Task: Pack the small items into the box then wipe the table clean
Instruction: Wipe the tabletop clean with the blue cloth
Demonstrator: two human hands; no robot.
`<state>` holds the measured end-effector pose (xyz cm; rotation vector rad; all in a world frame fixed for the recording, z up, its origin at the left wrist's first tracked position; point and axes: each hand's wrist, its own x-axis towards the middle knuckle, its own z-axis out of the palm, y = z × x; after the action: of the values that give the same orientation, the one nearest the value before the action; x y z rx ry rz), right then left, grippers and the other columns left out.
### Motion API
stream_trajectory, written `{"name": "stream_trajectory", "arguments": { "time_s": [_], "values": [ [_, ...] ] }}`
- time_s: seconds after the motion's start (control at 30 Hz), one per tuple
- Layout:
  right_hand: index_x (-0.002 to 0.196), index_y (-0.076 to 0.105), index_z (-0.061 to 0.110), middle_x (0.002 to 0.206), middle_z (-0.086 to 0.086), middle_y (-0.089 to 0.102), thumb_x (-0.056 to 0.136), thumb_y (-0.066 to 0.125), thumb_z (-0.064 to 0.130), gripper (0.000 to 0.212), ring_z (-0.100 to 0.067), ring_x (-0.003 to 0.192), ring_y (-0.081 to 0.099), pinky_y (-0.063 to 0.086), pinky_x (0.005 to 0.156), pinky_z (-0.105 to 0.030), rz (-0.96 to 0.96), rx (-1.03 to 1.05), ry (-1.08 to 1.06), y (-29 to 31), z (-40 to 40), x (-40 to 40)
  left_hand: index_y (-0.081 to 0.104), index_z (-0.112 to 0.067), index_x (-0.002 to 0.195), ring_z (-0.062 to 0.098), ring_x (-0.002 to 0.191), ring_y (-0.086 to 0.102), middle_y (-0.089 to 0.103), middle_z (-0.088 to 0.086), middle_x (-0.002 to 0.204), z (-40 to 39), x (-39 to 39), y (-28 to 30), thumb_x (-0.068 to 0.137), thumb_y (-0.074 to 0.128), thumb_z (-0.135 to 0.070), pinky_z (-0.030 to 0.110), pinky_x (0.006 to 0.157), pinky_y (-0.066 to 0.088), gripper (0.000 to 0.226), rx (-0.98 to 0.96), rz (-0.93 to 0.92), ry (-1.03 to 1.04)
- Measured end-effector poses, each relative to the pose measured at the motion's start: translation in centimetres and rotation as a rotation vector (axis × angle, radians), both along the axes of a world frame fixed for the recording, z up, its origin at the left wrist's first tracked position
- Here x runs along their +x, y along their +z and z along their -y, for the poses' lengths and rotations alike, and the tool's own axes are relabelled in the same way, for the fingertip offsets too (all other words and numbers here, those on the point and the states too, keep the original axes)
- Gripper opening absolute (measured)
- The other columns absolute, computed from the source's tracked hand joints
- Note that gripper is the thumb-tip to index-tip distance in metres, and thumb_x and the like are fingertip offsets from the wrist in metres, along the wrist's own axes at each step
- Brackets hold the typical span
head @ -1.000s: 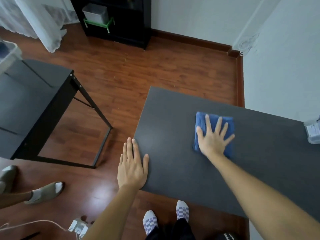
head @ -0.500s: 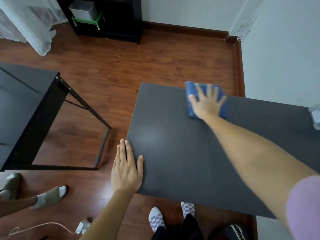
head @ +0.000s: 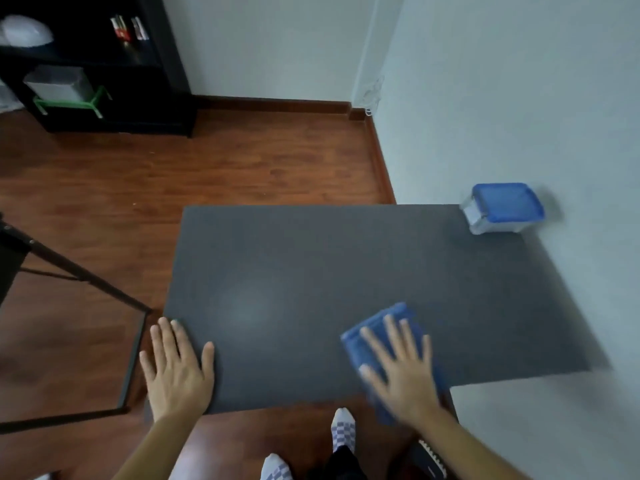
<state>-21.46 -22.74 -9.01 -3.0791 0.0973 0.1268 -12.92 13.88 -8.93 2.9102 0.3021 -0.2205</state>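
Note:
A dark grey table [head: 311,271] fills the middle of the head view. My right hand [head: 403,368] lies flat, fingers spread, on a folded blue cloth [head: 377,332] at the table's near right edge; both are motion-blurred. My left hand [head: 176,368] rests flat and empty on the near left corner of the table. A clear plastic box with a blue lid [head: 502,207] stands closed at the far right corner, against the wall. No small items show on the tabletop.
A white wall [head: 519,98] runs along the table's right side. A second black table's frame [head: 69,271] stands to the left over the wooden floor. A black shelf unit [head: 104,64] is at the far left. My socked feet [head: 341,427] are below the near edge.
My right hand has dragged the blue cloth from the table's far edge back to the near right edge. The view has tilted up, bringing the lidded box into sight. My left hand stays put.

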Motion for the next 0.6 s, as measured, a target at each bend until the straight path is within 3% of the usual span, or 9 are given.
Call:
{"name": "stream_trajectory", "arguments": {
  "time_s": [0.1, 0.17, 0.23, 0.3, 0.4, 0.47, 0.6],
  "values": [
    [0.152, 0.009, 0.046, 0.165, -0.007, 0.005, 0.093, 0.023, 0.067, 0.064, -0.032, 0.152, 0.004, 0.009, 0.114, -0.069, -0.082, 0.049, -0.506, 1.1, 6.9, 4.7, 0.021, 0.003, 0.148, 0.036, 0.148, 0.013, 0.019, 0.023, 0.158, 3.7, -0.2, 0.5, 0.091, 0.014, -0.057, 0.059, 0.116, 0.015, 0.083, 0.009, -0.014, -0.058],
    [0.153, 0.003, 0.045, 0.165, -0.008, -0.002, 0.093, 0.019, 0.068, 0.066, -0.034, 0.151, -0.003, 0.007, 0.113, -0.07, -0.094, 0.143, -0.73, 1.6, 7.8, 9.1, 0.019, 0.003, 0.149, 0.035, 0.149, 0.011, 0.017, 0.022, 0.158, 7.0, -0.3, 0.6, 0.09, 0.011, -0.058, 0.056, 0.117, 0.012, 0.085, 0.004, -0.011, -0.099],
    [0.153, 0.006, 0.042, 0.165, -0.011, -0.002, 0.094, 0.025, 0.065, 0.066, -0.036, 0.151, -0.004, 0.003, 0.112, -0.071, -0.094, 0.152, -0.676, 1.4, 5.6, 12.1, 0.016, 0.002, 0.15, 0.033, 0.15, 0.007, 0.014, 0.02, 0.16, 10.3, -0.3, 0.6, 0.089, 0.009, -0.06, 0.054, 0.119, 0.009, 0.087, -0.009, -0.022, -0.13],
    [0.153, 0.012, 0.042, 0.164, -0.012, 0.004, 0.094, 0.032, 0.063, 0.066, -0.038, 0.151, 0.001, 0.001, 0.113, -0.071, -0.061, 0.14, -0.387, 0.8, 2.1, 11.9, 0.015, 0.002, 0.15, 0.033, 0.15, 0.008, 0.014, 0.021, 0.16, 12.7, -0.2, 0.5, 0.089, 0.011, -0.06, 0.054, 0.119, 0.01, 0.087, -0.013, -0.022, -0.155],
    [0.151, 0.016, 0.046, 0.165, -0.007, 0.012, 0.094, 0.03, 0.067, 0.063, -0.034, 0.151, 0.008, 0.012, 0.114, -0.069, 0.002, 0.118, -0.04, -0.1, -0.2, 7.2, 0.019, 0.003, 0.149, 0.034, 0.149, 0.013, 0.018, 0.022, 0.158, 14.1, 0.1, 0.0, 0.088, 0.016, -0.06, 0.056, 0.118, 0.014, 0.087, 0.011, 0.009, -0.184],
    [0.151, 0.017, 0.047, 0.164, -0.004, 0.015, 0.093, 0.031, 0.07, 0.064, -0.031, 0.151, 0.01, 0.016, 0.114, -0.066, 0.021, 0.113, -0.036, -0.5, 3.1, 4.5, 0.018, 0.002, 0.149, 0.033, 0.149, 0.011, 0.017, 0.021, 0.159, 14.0, 0.1, -0.4, 0.088, 0.017, -0.061, 0.056, 0.118, 0.015, 0.087, 0.021, 0.014, -0.182],
    [0.151, 0.019, 0.046, 0.163, -0.008, 0.018, 0.09, 0.029, 0.07, 0.066, -0.035, 0.15, 0.015, 0.017, 0.113, -0.068, -0.032, 0.043, -0.337, 0.3, 13.9, 1.8, 0.016, -0.001, 0.15, 0.031, 0.15, 0.009, 0.015, 0.019, 0.16, 14.1, 0.0, -0.2, 0.087, 0.016, -0.062, 0.054, 0.118, 0.012, 0.088, 0.015, 0.034, -0.174]
  ]
}}
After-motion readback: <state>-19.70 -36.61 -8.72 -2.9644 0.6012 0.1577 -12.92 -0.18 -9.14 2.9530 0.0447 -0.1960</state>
